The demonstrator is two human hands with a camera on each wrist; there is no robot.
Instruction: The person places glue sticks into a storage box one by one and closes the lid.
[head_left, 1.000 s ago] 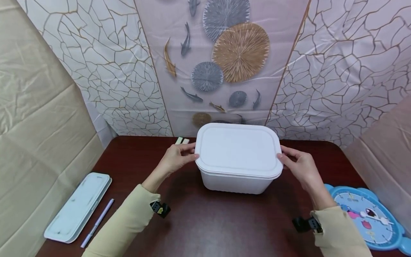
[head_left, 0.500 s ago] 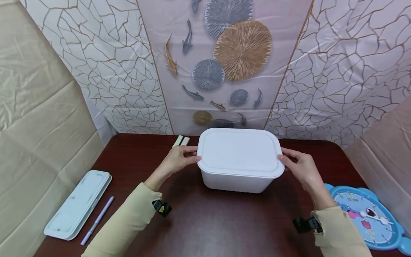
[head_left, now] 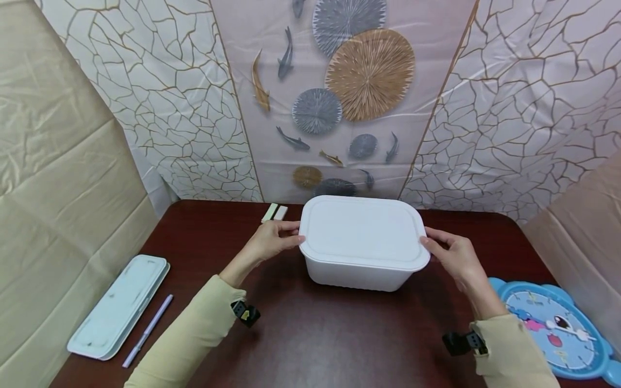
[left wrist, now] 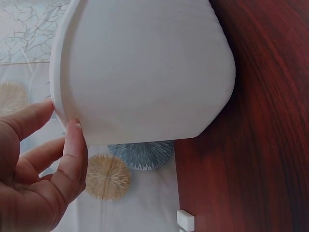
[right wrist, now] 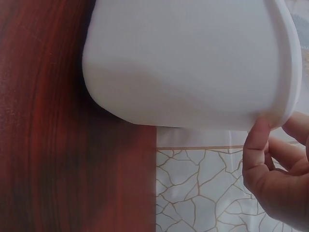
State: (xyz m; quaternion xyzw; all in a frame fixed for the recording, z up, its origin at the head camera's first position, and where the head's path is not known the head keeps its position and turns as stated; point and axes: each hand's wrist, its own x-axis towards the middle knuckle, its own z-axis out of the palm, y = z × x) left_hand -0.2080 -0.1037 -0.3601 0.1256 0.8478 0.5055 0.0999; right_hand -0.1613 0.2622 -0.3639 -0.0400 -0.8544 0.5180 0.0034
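Observation:
A white oblong box (head_left: 358, 276) with rounded corners stands on the dark red-brown table (head_left: 310, 339), covered by its flat white lid (head_left: 363, 231). At the lid's left end, my left hand (head_left: 266, 241) pinches the rim, thumb on top and fingers under the edge. My right hand (head_left: 458, 258) grips the opposite end likewise. In the left wrist view, the left hand (left wrist: 43, 169) has its fingertips at the lid rim (left wrist: 57, 87), beside the box's end wall (left wrist: 145, 72). The right wrist view has the right hand (right wrist: 280, 164) at the rim. The box's inside is hidden.
Two small pale blocks (head_left: 269, 212) lie behind the left hand. At the left are a pale flat case (head_left: 118, 307) and a lilac pen (head_left: 147, 331). A blue cartoon clock (head_left: 553, 326) lies at right, near the right forearm. Patterned cloth hangs behind the table.
The lid has come down at its far side and now sits closer on the box. Both hands have kept hold of its ends. The head view has shifted slightly.

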